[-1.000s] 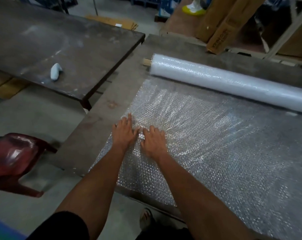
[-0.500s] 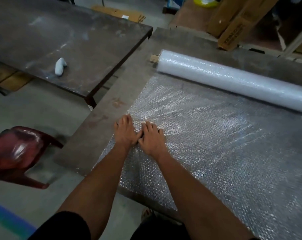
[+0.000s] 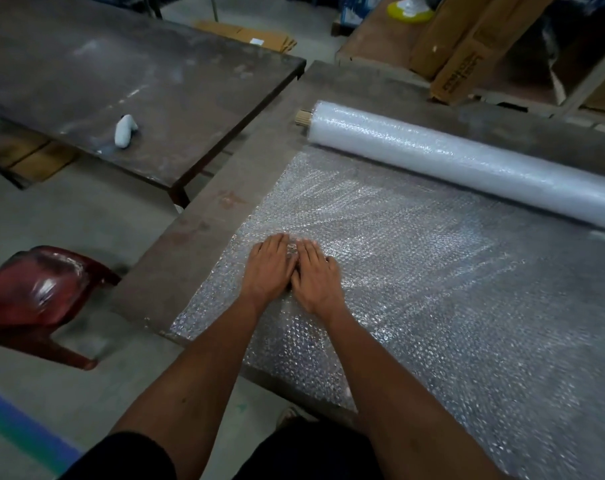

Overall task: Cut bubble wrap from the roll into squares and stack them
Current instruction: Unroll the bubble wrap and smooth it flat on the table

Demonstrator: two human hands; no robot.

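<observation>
Your dark desk (image 3: 204, 258) carries the bubble wrap roll (image 3: 467, 164) along its far side, its unrolled sheet (image 3: 432, 271) spread flat toward you; the neighbouring desk (image 3: 86, 74) bears one small white object (image 3: 124, 130).

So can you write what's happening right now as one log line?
step: flattening sheet | left hand: flat on bubble wrap sheet | right hand: flat beside it, touching | roll: at table's far side | cut squares: none seen
</observation>
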